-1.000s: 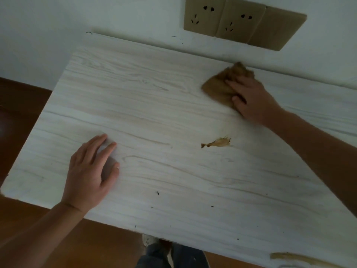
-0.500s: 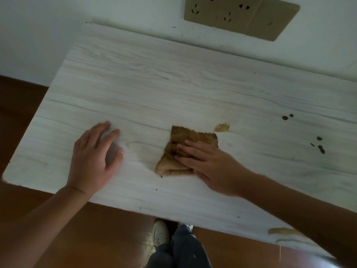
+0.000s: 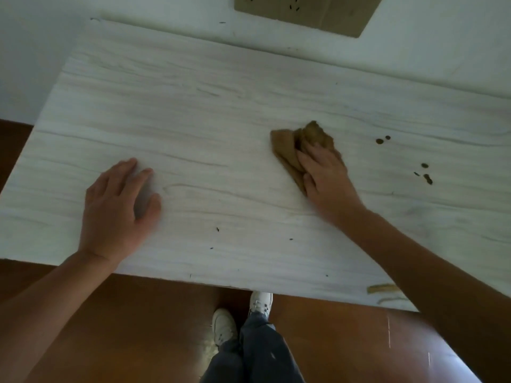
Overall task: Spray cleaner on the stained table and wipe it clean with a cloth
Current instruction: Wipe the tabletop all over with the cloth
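Note:
A pale wood-grain table (image 3: 221, 111) fills the view, set against a white wall. My right hand (image 3: 326, 175) presses a crumpled brown cloth (image 3: 293, 145) flat on the table right of centre, fingers on top of it. Dark brown stain spots (image 3: 383, 139) lie just right of the cloth, and more stain spots (image 3: 425, 175) lie further right. My left hand (image 3: 116, 208) rests flat on the table near its front left edge, fingers spread, holding nothing. No spray bottle is in view.
A tan outlet panel (image 3: 304, 12) is on the wall above the table. A yellowish smear (image 3: 383, 288) marks the front right edge. Tiny dark specks dot the front of the table. Below are the brown floor (image 3: 138, 327) and the person's legs and white shoes (image 3: 240, 319).
My right hand swept the cloth from the far side to the front middle, then right over the brown smear, which no longer shows. The left hand stayed put.

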Tool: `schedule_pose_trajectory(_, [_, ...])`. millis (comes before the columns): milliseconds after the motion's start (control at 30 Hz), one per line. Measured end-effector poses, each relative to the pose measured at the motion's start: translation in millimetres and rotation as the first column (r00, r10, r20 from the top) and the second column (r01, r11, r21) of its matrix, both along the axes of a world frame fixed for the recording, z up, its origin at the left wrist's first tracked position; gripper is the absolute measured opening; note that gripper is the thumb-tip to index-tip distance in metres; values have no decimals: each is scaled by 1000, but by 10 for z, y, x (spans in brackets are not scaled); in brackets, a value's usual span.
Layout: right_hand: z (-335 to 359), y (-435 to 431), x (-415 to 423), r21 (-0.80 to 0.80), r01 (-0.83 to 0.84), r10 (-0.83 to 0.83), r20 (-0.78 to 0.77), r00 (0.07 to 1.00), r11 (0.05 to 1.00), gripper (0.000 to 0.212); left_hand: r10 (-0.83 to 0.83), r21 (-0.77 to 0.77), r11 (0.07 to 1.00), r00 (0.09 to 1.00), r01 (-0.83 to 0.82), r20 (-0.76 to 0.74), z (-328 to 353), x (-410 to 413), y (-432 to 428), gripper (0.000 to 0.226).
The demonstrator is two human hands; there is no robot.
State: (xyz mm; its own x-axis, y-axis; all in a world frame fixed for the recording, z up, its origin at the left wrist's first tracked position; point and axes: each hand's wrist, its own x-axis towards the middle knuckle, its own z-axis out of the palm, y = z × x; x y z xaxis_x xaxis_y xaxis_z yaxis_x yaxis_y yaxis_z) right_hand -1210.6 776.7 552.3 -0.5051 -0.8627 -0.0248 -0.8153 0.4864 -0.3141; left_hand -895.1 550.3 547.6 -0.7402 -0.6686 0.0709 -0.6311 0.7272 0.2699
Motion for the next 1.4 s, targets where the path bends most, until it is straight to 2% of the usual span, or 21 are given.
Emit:
schedule_pose_trajectory(67, [42,217,465,11,-170,169,42,985,985,54,12,13,1000,1000,-12,1,9,-8,4,62])
schedule_pose_trajectory(133, [70,432,802,69,-391,389,38,920,918,58,11,17,1000,1000,-11,8,17,-6,5,62])
schedule_pose_trajectory(233, [126,539,716,158,-578,586,-9,810,801,59,7,30,1000,1000,-7,1,39,-3,9,62])
schedule_pose_trajectory(267, [139,515,580,163,-568,580,-33,814,806,57,5,31,1000,1000,-5,4,46,-1,11,62])
schedule_pose_trajectory(333, [119,420,251,141,-441,454,-76,888,886,55,1,19,1000,1000,-1,13,41,0,9,60])
schedule_pose_trajectory(433, [114,245,-202,79,-99,105,-67,992,992,55,-2,7,1000,1000,2,2,25,0,-3,60])
schedule_pose_trajectory(500, [86,123,-274,35,89,-87,-36,996,995,54,-4,1,1000,1000,4,-7,12,5,-8,60])
schedule_pose_trajectory(600, [35,-30,-46,-32,205,-206,2,979,978,49,2,15,1000,1000,-2,-12,12,13,-15,61])
schedule_pose_trajectory(667, [17,-36,197,-31,155,-154,45,987,987,46,2,18,1000,1000,-2,-14,5,16,-12,61])
schedule_pose_trajectory(767, [21,80,598,-41,-94,97,65,993,995,46,-6,11,1000,1000,6,-21,-12,16,-25,60])
schedule_pose_trajectory(900, [48,211,824,30,-440,440,24,898,897,47,-7,9,1000,1000,7,-9,-39,18,-52,60])
schedule_pose_trajectory(967, [79,151,651,106,-511,516,-27,856,853,48,-10,0,1000,1000,10,-11,-38,20,-49,59])
schedule_pose_trajectory(1067, [119,-113,330,133,-394,402,-42,915,909,54,-14,-8,1000,1000,14,-4,-27,18,-44,58])
schedule_pose_trajectory(1167, [90,-496,123,83,-199,202,-32,979,977,55,-15,-18,1000,1000,15,0,-25,22,-44,57])
schedule_pose_trajectory(1267, [23,-929,183,13,7,-7,33,999,1000,48,-15,-24,1000,1000,15,1,-30,20,-48,55])
schedule_pose_trajectory(1333, [-24,-1132,409,-8,20,-20,70,997,1000,46,-14,-23,1000,1000,14,2,-36,20,-52,55])
schedule_pose_trajectory(1400, [-28,-1190,714,-25,-83,85,97,992,996,50,-12,-22,1000,1000,13,7,-42,23,-54,55])
